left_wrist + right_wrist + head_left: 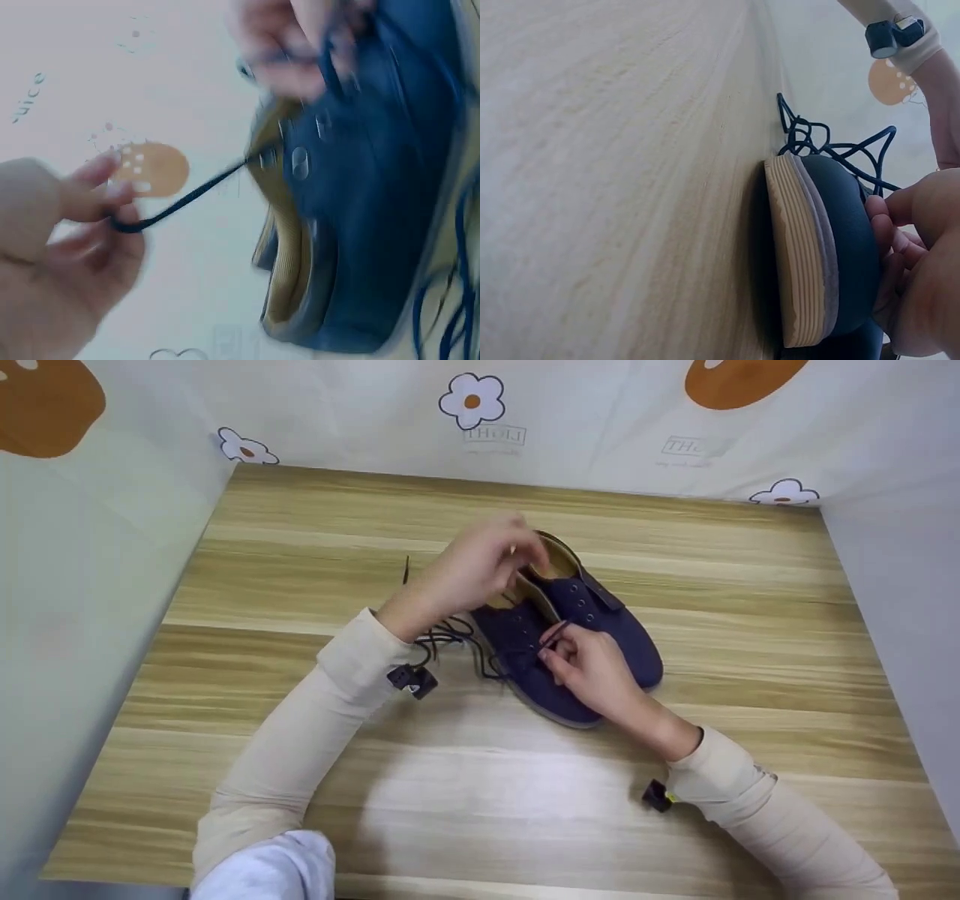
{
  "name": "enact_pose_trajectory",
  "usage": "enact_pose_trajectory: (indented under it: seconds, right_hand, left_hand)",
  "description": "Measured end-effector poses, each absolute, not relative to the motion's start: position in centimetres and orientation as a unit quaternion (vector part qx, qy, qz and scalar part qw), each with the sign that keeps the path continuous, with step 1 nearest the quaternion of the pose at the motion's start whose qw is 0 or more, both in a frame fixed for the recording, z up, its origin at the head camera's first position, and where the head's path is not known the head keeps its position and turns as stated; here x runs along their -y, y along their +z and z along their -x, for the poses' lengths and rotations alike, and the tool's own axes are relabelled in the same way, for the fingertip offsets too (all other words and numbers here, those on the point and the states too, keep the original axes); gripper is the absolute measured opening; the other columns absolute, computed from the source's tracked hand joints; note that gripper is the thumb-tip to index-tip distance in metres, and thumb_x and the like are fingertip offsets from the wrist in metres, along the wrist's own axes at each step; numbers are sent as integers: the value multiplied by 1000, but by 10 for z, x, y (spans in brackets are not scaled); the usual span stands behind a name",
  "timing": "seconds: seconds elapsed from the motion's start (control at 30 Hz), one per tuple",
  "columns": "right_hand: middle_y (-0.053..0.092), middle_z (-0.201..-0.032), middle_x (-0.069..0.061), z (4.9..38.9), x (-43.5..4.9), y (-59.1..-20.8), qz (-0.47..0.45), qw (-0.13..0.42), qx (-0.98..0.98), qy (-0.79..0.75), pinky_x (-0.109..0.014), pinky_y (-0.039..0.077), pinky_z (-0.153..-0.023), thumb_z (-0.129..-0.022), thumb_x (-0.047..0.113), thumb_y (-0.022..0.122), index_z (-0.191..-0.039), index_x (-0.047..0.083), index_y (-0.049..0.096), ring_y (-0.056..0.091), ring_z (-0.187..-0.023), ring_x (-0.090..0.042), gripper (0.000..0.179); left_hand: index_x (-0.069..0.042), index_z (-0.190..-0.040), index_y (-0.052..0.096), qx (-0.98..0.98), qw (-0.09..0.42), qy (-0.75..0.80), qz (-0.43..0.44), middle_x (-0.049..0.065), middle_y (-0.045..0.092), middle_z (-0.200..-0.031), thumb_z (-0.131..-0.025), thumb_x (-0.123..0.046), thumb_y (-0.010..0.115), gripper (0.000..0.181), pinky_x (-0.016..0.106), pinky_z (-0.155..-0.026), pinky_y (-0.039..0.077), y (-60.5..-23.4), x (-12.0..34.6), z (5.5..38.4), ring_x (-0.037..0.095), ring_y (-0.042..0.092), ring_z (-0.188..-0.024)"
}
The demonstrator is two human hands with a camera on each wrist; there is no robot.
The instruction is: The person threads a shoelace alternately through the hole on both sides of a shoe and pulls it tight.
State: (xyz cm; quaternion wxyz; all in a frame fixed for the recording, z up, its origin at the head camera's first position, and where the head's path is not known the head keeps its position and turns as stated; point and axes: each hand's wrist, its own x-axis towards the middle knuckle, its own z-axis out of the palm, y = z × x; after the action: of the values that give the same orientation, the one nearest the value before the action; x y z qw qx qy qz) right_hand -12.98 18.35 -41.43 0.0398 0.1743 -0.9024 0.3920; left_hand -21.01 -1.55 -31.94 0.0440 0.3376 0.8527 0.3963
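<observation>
"Where was the shoe, by the fingers?"

"The navy shoe [546, 688] lay right under the fingertips of the right hand [596, 664], its opening below the left hand [480, 559]. The second shoe [634, 639] sat just beyond the right fingers."

"And the fingers themselves?"

"The left thumb and fingers pinched a dark lace [196, 193], which ran nearly straight from them to the eyelets [300, 163]. The right thumb and forefinger were pressed together on lace too, close over the upper; blur hid the exact grip."

"How did it all look to handle?"

"Light, I judged. The lace seemed thin, limp and apt to slide out of a loose pinch, so I'd have held it near its tip. The upper looked soft, the sole stiffer; the sides below the eyelets seemed the steadiest hold."

"Any snags?"

"Possibly. A loose tangle [444, 639] lay on the wooden table [262, 585], left of the right fingers."
</observation>
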Motion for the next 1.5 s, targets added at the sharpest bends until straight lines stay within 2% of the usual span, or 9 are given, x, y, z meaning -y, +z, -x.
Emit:
enact_pose_trajectory:
  seconds: [0.2,0.33,0.43,0.57,0.63,0.97,1.17,1.3,1.5]
  right_hand:
    - [60,-56,3,130,-183,-415,-168,35,907,385,-16,38,-51,-89,11,69,-94,9,69,51,-49,1,5]
    - [60,-56,2,130,-183,-415,-167,37,908,383,-16,37,-50,-89,12,68,-93,9,69,52,-49,0,5]
    - [61,-56,2,130,-183,-414,-167,36,908,383,-16,36,-49,-90,12,68,-93,9,69,52,-48,-1,4]
    - [61,-56,2,130,-183,-414,-169,35,907,384,-15,36,-49,-90,13,68,-93,8,69,52,-49,-1,5]
    - [61,-56,2,131,-183,-414,-167,34,908,382,-15,37,-50,-90,13,68,-92,9,69,53,-49,-1,5]
    - [60,-55,2,130,-183,-415,-168,42,908,381,-17,36,-50,-90,13,69,-89,8,68,49,-48,2,5]
    - [59,-55,3,130,-183,-416,-170,46,907,382,-17,36,-51,-90,13,69,-88,9,67,48,-47,2,4]
    - [58,-55,3,130,-183,-417,-172,46,906,385,-16,35,-50,-90,12,69,-89,9,66,49,-46,0,4]
    - [58,-55,2,131,-183,-417,-172,42,905,387,-15,35,-49,-90,12,69,-89,9,66,50,-47,-1,4]
  left_hand:
    - [-5,-96,76,-895,99,145,-410,10,65,-104,-91,3,54,24,33,-91,54,-329,21,200,25,63,-100]
    - [-3,-95,74,-894,71,105,-430,11,66,-102,-91,-9,64,12,38,-93,53,-335,20,198,28,64,-98]
    - [-6,-104,71,-898,48,91,-427,9,64,-107,-88,-18,73,20,40,-96,51,-338,19,199,28,62,-103]
    - [-14,-118,69,-902,36,69,-424,8,64,-114,-90,-19,71,28,42,-97,50,-344,16,201,28,58,-109]
    - [-16,-113,71,-901,34,67,-427,7,65,-111,-91,-19,70,22,42,-95,51,-348,15,203,28,58,-106]
    - [-11,-95,75,-905,55,171,-386,5,70,-100,-90,-20,72,11,37,-87,54,-345,23,219,22,65,-94]
    - [-6,-104,64,-922,-17,290,-254,7,68,-100,-100,-16,55,14,35,-77,56,-336,29,225,23,66,-86]
    - [0,-108,53,-851,2,473,-228,15,68,-96,-103,-8,47,12,30,-69,59,-339,27,225,28,70,-77]
    - [-4,-115,61,-865,70,335,-366,12,67,-112,-100,-3,50,19,35,-100,51,-345,26,216,26,64,-107]
